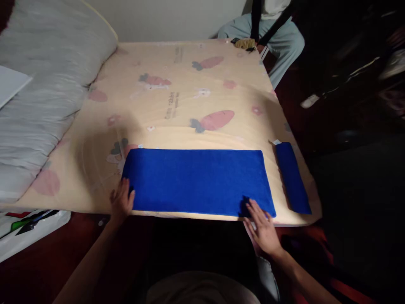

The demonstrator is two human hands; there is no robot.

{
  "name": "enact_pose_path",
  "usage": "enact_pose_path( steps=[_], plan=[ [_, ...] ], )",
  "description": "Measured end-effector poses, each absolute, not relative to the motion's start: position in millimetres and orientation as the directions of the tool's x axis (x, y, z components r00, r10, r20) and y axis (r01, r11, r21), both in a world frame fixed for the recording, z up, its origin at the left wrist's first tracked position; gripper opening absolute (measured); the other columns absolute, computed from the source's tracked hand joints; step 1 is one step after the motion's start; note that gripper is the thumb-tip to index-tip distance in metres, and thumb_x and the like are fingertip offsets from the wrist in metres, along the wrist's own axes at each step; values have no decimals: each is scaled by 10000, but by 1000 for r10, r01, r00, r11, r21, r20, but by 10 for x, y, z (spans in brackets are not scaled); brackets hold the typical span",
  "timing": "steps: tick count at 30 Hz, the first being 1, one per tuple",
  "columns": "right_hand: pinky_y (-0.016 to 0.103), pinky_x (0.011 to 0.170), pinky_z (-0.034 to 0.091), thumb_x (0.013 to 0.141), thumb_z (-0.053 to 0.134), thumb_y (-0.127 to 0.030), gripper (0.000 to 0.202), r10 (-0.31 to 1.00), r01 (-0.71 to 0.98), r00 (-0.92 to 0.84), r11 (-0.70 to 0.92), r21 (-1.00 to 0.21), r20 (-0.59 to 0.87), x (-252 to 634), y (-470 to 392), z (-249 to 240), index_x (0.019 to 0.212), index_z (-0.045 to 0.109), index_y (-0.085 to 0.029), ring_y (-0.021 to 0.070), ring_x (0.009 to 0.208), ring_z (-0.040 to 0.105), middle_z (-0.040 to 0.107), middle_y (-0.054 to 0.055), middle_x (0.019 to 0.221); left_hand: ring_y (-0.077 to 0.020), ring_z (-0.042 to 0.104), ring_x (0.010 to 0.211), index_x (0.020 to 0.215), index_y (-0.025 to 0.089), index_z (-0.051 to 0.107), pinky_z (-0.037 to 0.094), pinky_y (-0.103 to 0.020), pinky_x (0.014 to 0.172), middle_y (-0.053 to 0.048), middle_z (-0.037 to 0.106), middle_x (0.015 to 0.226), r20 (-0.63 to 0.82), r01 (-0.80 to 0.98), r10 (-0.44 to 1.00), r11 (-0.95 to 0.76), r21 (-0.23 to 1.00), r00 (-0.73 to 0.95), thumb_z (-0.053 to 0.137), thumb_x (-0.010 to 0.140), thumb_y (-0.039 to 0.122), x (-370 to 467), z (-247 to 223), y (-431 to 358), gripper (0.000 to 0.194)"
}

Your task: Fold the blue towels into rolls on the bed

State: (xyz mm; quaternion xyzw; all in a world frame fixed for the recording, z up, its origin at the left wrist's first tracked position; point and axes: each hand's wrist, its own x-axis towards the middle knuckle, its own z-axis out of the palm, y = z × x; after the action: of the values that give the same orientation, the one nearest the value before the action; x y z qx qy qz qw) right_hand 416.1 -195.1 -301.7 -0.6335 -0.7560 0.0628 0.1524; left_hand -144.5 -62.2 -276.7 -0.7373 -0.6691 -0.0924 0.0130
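A blue towel [196, 181], folded into a long flat strip, lies along the front edge of the bed. At its left end, my left hand [122, 198] rests by the edge, fingers extended and holding nothing. Over the towel's front right corner is my right hand [261, 226], its fingers stretched out and casting a shadow on the cloth; whether they touch it is hard to tell. A second blue towel [292, 177], rolled or folded into a narrow bundle, lies to the right with a white tag at its far end.
The towels lie on a yellow sheet [177, 105] printed with carrots and rabbits. A grey quilt [57, 84] is heaped at the left with a white flat object [11, 84] on it. A seated person [284, 42] is at the far right corner, near a tan item [245, 44].
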Motion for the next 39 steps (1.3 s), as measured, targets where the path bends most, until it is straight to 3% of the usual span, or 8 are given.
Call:
enact_pose_path(
  steps=[7, 13, 17, 20, 24, 27, 35, 39],
  plan=[
    [476, 1104, 402, 976, 371, -187, 578, 948, 798, -304, 306, -519, 92, 2325, -1523, -2814, 1553, 332, -173, 256, 1451, 354, 366, 119, 1575, -195, 243, 1516, 1579, 175, 244, 158, -446, 1233, -91, 301, 1624, 15, 810, 828, -551, 198, 560, 262, 1049, 339, 538, -2618, 300, 555],
    [497, 1165, 327, 949, 442, -172, 708, 985, 814, -148, 171, -555, 88, 1711, -1792, -2977, 1600, 163, -182, 276, 1468, 321, 336, 113, 1584, -203, 323, 1483, 1519, 225, 382, 223, -472, 1203, -77, 372, 1597, -35, 769, 794, -575, 278, 607, 348, 1036, 333, 1111, -2768, 790, 496],
    [465, 1128, 382, 944, 449, -173, 582, 999, 622, 34, -24, -783, -3, 1676, -2190, -2993, 1520, 406, -248, 259, 1415, 420, 450, 84, 1527, -205, 531, 1316, 1282, 225, 630, 346, -429, 1108, -77, 627, 1387, 56, 736, 810, -557, 385, 584, 376, 1025, 250, 1063, -2781, 1052, 362],
    [437, 1041, 465, 946, 519, -322, 360, 929, 180, 305, -270, -946, -208, 1662, -2262, -2964, 1276, 644, -255, 267, 1288, 562, 598, 88, 1394, -231, 599, 1167, 1150, 210, 682, 380, -413, 1041, -88, 710, 1201, 86, 789, 874, -471, 394, 478, 459, 982, 193, 1088, -2744, 1204, 280],
    [383, 895, 532, 774, 726, -564, 486, 668, -461, 433, -412, -785, -605, 1648, -2086, -2917, 1085, 705, -191, 289, 1097, 671, 707, 123, 1202, -282, 543, 1184, 1126, 200, 655, 356, -439, 1021, -117, 660, 1195, 35, 889, 950, -302, 345, 310, 538, 942, 174, 1154, -2712, 1316, 219],
    [307, 738, 525, 651, 824, -603, 622, 531, -678, 348, -427, -599, -773, 1605, -1930, -2856, 1073, 694, -165, 242, 898, 712, 739, 117, 1089, -288, 507, 1204, 1101, 210, 631, 335, -448, 1026, -112, 628, 1202, -36, 909, 962, -243, 338, 270, 564, 939, 192, 1162, -2701, 1351, 177],
    [226, 431, 318, 445, 890, -630, 639, 407, -792, 311, -389, -471, -859, 1379, -1585, -2859, 776, 602, -165, 101, 414, 494, 632, -8, 594, -304, 449, 1219, 934, 231, 664, 302, -486, 1029, -94, 586, 1189, -95, 909, 962, -206, 362, 256, 616, 922, 245, 1155, -2618, 1388, 52],
    [251, 416, 340, 487, 841, -633, 567, 459, -720, 416, -361, -593, -785, 1333, -1509, -2809, 699, 533, -206, 109, 406, 439, 527, -48, 519, -301, 461, 1204, 860, 229, 667, 308, -499, 1026, -80, 603, 1151, -94, 869, 973, -141, 474, 209, 650, 884, 206, 1174, -2512, 1396, 37]
  ],
)
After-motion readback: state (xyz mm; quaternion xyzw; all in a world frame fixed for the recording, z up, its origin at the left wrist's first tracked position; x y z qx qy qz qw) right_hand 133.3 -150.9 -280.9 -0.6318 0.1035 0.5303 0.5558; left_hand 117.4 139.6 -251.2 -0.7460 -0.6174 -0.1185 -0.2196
